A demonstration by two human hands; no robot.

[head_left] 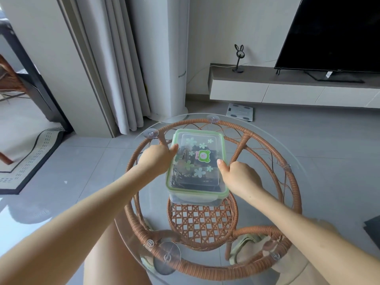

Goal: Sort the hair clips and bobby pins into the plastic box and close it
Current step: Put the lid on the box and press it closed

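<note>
A clear plastic box stands in the middle of the round glass table, with its green-rimmed lid lying on top. The lid carries flower stickers and a green bear sticker. Dark hair clips and pins show dimly through the lid, inside the box. My left hand grips the lid's left edge, thumb lying along the rim. My right hand grips the right edge, thumb up on the rim. The fingers of both hands curl down the box's sides, out of sight.
The glass top rests on a rattan frame with suction cups. Beyond it are a grey curtain, a white column unit, a scale on the floor, a low TV cabinet and a rug at left.
</note>
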